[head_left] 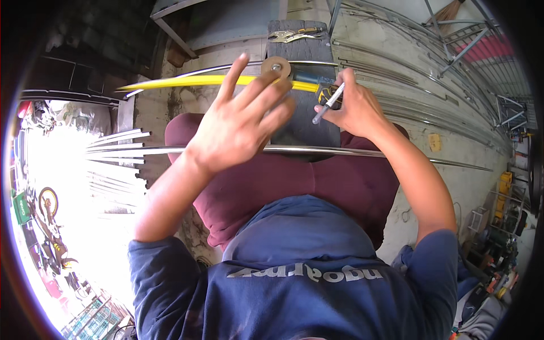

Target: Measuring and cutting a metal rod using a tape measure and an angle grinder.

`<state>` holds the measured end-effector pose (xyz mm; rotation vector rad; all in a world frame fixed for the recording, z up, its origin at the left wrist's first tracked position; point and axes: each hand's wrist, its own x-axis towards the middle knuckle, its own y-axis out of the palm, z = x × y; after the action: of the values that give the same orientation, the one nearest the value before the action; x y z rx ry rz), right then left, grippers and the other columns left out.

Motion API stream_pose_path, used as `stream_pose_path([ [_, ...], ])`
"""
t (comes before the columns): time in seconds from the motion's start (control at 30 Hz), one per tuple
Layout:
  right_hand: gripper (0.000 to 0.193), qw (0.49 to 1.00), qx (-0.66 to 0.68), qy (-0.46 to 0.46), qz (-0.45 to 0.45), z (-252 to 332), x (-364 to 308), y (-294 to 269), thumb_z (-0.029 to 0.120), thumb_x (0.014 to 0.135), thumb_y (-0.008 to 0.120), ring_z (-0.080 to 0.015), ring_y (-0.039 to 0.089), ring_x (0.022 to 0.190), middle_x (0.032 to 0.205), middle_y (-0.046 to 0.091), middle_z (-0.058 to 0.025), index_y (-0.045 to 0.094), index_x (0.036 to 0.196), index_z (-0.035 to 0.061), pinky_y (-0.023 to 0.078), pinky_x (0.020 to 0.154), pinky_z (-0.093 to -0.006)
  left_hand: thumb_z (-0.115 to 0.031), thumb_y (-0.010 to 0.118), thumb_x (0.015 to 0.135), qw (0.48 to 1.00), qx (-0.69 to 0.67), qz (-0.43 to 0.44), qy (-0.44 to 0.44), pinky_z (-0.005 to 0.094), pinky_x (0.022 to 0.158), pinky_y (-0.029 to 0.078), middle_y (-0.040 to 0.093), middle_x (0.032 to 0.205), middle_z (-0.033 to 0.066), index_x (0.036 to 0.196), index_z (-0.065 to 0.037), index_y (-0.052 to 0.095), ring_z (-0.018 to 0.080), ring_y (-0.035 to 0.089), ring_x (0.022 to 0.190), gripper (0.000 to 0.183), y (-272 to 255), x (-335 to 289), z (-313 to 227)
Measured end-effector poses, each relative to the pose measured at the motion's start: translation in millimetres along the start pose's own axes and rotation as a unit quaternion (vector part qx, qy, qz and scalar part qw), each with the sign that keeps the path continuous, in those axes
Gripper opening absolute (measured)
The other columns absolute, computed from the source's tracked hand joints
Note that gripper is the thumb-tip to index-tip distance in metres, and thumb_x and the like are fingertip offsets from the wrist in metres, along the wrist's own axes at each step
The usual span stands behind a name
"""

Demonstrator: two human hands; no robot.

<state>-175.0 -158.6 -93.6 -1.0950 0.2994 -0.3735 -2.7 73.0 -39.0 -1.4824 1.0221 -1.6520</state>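
In my right hand (362, 107), a yellow-and-black tape measure (326, 95) and a silver-grey marker pen (330, 104) are held together. The yellow blade (181, 81) runs out of the case far to the left, its free end in the air. My left hand (238, 119) hovers near the blade with its fingers apart, hiding part of it; nothing shows in its grasp. Beyond the hands lies an angle grinder (307, 76) with a brown disc (276, 67). A shiny metal tube (300, 149) crosses over my thighs, passing behind my left wrist.
Locking pliers (289, 36) lie on the dark grey block (309, 51) ahead of me. Long metal tubes (396, 73) cover the floor at the right, beside a metal rack (462, 42). Cut tube ends (122, 152) stick out at the left. A small yellow piece (434, 141) lies at right.
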Motion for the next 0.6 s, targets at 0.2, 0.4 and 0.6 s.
stream_pose_path([
  [0.2,0.071,0.988,-0.073,0.032,0.13,-39.3,4.7,31.7,0.036,0.078,0.087,-0.0423,0.073,0.079,0.086,0.072,-0.0245,0.042,0.116,-0.0045,0.059,0.078,-0.0487,-0.011,0.078,0.086,0.993,0.014,-0.015,-0.117,0.0619,0.121,0.032,0.068,0.122,0.0078,0.114,-0.011,0.068,0.0295,0.065,0.121,0.029,-20.3,-74.5,6.3],
  [0.4,0.074,0.971,-0.061,-0.012,0.23,-45.7,14.6,77.3,0.039,0.082,0.087,-0.0454,0.072,0.096,0.098,0.073,-0.0254,0.041,0.122,-0.0037,0.058,0.086,-0.0498,-0.01,0.076,0.088,0.971,-0.009,-0.016,-0.239,0.0609,0.123,0.026,0.065,0.126,0.0078,0.121,-0.011,0.065,0.0298,0.062,0.124,0.035,-14.0,-108.7,-13.0],
  [0.6,0.075,0.967,-0.045,-0.025,0.248,-49.6,14.0,106.4,0.045,0.089,0.083,-0.0469,0.071,0.102,0.101,0.07,-0.0297,0.037,0.122,-0.0034,0.057,0.088,-0.0503,-0.014,0.075,0.087,0.972,-0.003,0.056,-0.229,0.0595,0.125,0.022,0.065,0.126,0.0066,0.123,-0.011,0.065,0.0292,0.061,0.126,0.037,4.3,-99.0,-31.3],
])
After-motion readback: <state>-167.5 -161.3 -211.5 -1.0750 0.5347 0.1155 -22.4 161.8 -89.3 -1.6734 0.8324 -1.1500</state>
